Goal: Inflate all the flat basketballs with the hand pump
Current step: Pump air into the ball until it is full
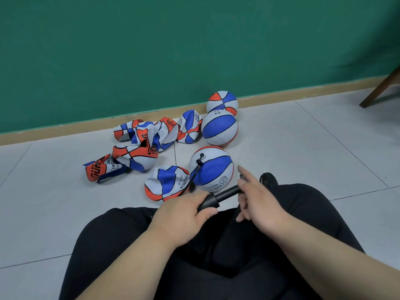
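Black pump (pixel 225 194) gripped in left hand (pixel 184 213), right hand (pixel 259 198) apparently curled round its far end; hose (pixel 193 177) in ball (pixel 214 169); next, a push stroke.

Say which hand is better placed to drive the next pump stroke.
Right. The right hand sits at the handle end of the hand pump, while the left hand grips the barrel by the hose end, steadying it; the hose runs to the nearest round basketball.
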